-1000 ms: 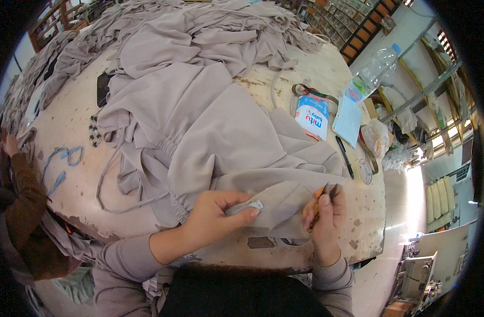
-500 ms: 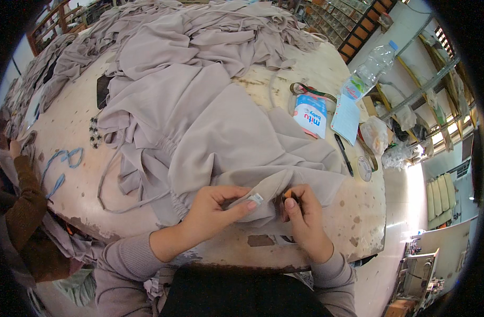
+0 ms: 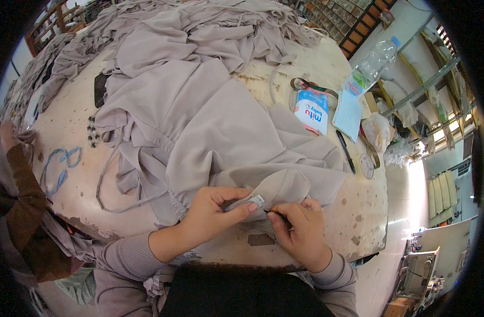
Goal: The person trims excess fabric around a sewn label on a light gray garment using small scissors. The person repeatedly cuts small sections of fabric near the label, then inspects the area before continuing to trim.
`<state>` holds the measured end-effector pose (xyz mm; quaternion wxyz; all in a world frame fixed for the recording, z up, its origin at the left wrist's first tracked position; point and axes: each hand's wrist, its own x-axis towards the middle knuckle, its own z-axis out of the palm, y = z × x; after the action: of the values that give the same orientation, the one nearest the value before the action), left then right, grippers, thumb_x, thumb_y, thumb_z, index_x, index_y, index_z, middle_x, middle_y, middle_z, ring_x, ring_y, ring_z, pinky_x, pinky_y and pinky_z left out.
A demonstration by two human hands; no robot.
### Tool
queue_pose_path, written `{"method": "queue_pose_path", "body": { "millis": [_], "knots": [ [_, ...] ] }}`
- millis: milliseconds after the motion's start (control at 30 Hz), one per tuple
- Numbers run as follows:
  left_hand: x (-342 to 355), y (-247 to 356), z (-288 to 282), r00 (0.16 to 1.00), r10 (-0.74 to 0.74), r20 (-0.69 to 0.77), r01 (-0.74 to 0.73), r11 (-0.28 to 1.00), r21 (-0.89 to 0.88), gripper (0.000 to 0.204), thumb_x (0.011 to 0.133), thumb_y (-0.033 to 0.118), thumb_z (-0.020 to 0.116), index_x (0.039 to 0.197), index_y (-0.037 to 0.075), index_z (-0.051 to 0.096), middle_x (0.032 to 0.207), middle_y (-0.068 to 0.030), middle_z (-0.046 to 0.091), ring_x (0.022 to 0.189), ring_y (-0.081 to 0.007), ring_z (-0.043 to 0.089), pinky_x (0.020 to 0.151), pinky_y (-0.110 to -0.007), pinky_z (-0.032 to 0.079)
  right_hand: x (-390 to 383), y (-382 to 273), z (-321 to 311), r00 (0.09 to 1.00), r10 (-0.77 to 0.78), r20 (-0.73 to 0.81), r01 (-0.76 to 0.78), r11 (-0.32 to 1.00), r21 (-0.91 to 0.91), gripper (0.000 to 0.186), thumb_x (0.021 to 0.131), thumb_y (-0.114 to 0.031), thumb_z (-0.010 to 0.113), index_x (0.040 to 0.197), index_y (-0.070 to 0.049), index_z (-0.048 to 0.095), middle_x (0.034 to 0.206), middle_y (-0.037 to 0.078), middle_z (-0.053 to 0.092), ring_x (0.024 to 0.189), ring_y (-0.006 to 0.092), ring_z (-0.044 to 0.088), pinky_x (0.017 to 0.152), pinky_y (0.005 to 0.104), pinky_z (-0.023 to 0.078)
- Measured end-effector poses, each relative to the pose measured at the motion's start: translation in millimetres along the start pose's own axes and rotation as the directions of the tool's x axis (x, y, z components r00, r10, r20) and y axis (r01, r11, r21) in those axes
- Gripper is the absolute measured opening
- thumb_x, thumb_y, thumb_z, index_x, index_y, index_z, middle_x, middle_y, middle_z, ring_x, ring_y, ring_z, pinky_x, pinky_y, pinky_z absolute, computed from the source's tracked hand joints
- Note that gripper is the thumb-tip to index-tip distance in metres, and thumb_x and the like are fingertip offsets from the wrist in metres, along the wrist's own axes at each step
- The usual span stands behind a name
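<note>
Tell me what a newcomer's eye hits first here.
Greyish-mauve fabric, heaped at the far side of the table and spread toward its near edge. Then the left hand, pinching fabric at a small white tag, with the right hand close by, holding a dark-tipped tool. Last, the clear bottle, far right.

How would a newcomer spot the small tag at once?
On the worn table, find the nearest greyish garment. At its near end is the left hand, holding the tag. It is the small whitish piece, paler than the garment around it.
</note>
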<state>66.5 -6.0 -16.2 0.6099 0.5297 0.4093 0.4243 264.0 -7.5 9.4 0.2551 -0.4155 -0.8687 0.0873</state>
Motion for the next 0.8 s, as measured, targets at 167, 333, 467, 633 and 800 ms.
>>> {"method": "queue_pose_path", "body": {
  "millis": [167, 333, 467, 633, 800],
  "knots": [
    [-1.2, -0.2, -0.2, 1.0, -0.019, 0.004, 0.019, 1.0, -0.023, 0.025, 0.082, 0.012, 0.062, 0.101, -0.004, 0.062, 0.09, -0.0066, 0.065, 0.082, -0.0078, 0.055, 0.075, -0.022, 0.043, 0.7, 0.7, 0.8, 1.0, 0.0, 0.001, 0.0, 1.0, -0.003, 0.012, 0.078, -0.015, 0.064, 0.084, -0.01, 0.055, 0.066, 0.002, 0.058, 0.056, 0.0189, 0.055, 0.063, 0.0326, 0.035],
    [-0.1, -0.9, -0.9, 1.0, 0.021, 0.01, -0.021, 1.0, 0.018, 0.025, 0.082, 0.012, 0.062, 0.101, -0.004, 0.062, 0.089, -0.0072, 0.065, 0.08, -0.0076, 0.055, 0.073, -0.022, 0.044, 1.2, 1.0, 1.0, 1.0, 0.007, 0.019, -0.006, 1.0, -0.006, 0.012, 0.078, -0.016, 0.064, 0.084, -0.01, 0.055, 0.065, 0.001, 0.058, 0.056, 0.019, 0.054, 0.063, 0.0325, 0.035],
    [-0.5, -1.0, -0.6, 1.0, 0.023, 0.008, -0.023, 1.0, 0.012, 0.025, 0.082, 0.012, 0.062, 0.101, -0.004, 0.062, 0.089, -0.0074, 0.065, 0.081, -0.0076, 0.055, 0.072, -0.022, 0.044, 1.2, 1.6, 0.9, 1.0, -0.001, 0.022, 0.001, 1.0, -0.006, 0.012, 0.077, -0.016, 0.064, 0.084, -0.011, 0.055, 0.065, 0.001, 0.057, 0.055, 0.019, 0.054, 0.062, 0.0325, 0.034],
    [-0.9, 0.3, -0.6, 1.0, -0.02, 0.016, 0.02, 1.0, -0.018, 0.025, 0.083, 0.012, 0.062, 0.101, -0.004, 0.062, 0.089, -0.0073, 0.065, 0.081, -0.0077, 0.055, 0.073, -0.022, 0.044, 1.4, 1.3, -0.3, 1.0, -0.006, 0.026, 0.006, 1.0, -0.008, 0.012, 0.077, -0.016, 0.064, 0.084, -0.011, 0.055, 0.064, 0.001, 0.057, 0.055, 0.0187, 0.054, 0.062, 0.0324, 0.034],
    [-1.0, 0.8, -0.6, 0.999, -0.034, 0.024, 0.034, 0.999, -0.017, 0.025, 0.083, 0.012, 0.062, 0.102, -0.004, 0.062, 0.09, -0.0071, 0.065, 0.082, -0.0074, 0.055, 0.073, -0.022, 0.043, 1.1, 1.1, 0.3, 1.0, -0.003, 0.021, 0.003, 1.0, -0.012, 0.012, 0.077, -0.016, 0.064, 0.083, -0.011, 0.055, 0.064, 0.001, 0.057, 0.055, 0.0185, 0.054, 0.061, 0.0321, 0.034]
  ]
}}
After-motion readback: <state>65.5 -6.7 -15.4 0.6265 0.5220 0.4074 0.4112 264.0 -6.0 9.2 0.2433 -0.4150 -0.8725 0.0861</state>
